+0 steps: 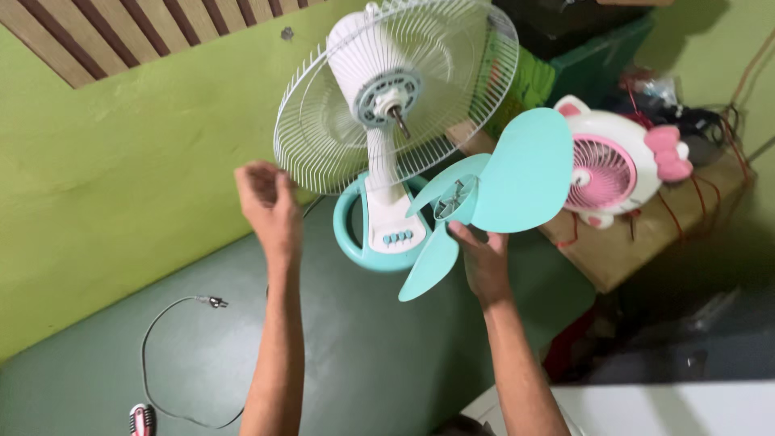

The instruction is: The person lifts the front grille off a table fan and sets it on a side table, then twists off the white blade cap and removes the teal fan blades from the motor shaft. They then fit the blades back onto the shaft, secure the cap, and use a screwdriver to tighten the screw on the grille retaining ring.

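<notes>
My right hand (484,262) grips the turquoise fan blade (492,190) from below, fingers pinched on the plastic near its hub, and holds it up in the air in front of the table fan (387,153), a little to the right of the bare motor shaft (399,121). My left hand (270,202) is loosely curled, holding nothing, and sits just beside the lower left rim of the white rear grille (323,137); I cannot tell whether it touches the wires. The fan stands on its ring-shaped turquoise base (349,234) near the far edge of the dark green table (363,347), close to the green wall.

As I judge it, the blade could slip, because smooth plastic is gripped at one point only and its three broad lobes hang off to the side. A lobe could also catch the thin wire grille and tip the fan, since the stand is narrow. The grey cord (157,339) lies looped toward the near left corner and could snag my forearm.

The pink and white cat-shaped fan (617,165) sits on a wooden board to the right, glossy and rounded, with red wires around it
</notes>
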